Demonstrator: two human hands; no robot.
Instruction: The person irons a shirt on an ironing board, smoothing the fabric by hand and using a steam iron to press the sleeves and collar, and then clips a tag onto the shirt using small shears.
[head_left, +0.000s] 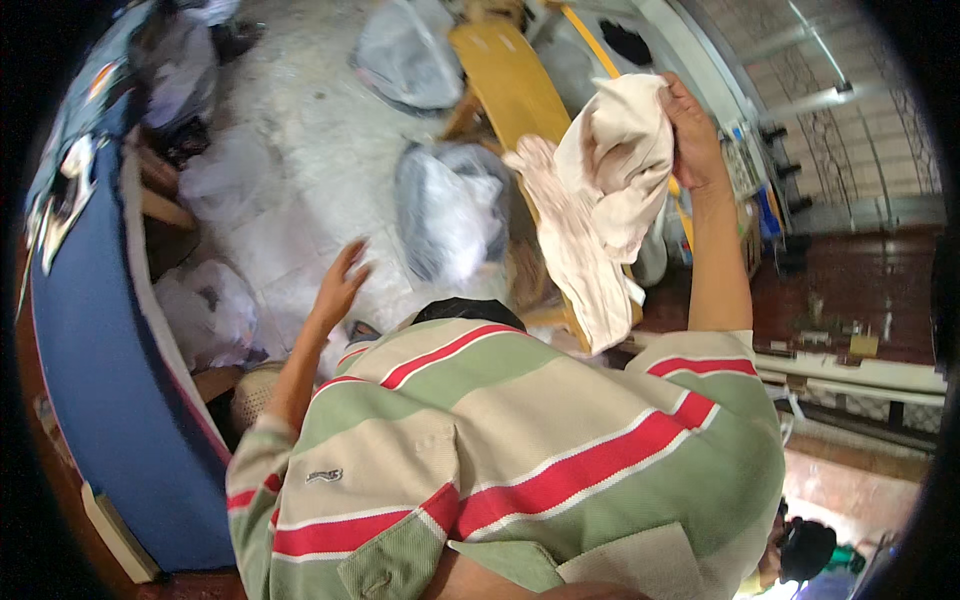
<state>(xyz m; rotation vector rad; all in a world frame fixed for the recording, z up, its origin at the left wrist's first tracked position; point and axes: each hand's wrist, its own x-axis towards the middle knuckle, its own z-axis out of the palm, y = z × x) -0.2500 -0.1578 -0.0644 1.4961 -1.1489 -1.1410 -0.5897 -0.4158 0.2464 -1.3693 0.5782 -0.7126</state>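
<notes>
The person's right hand grips cream cloth near its upper edge, apparently so that it hangs loose in front of the narrow yellow desk; whether they touch cannot be told. The left hand is empty, fingers parted, above the floor. Counted outward: one bunch of cloth, perhaps several pieces; one yellow desk; two plastic bags beside it; one blue-covered desk at left.
</notes>
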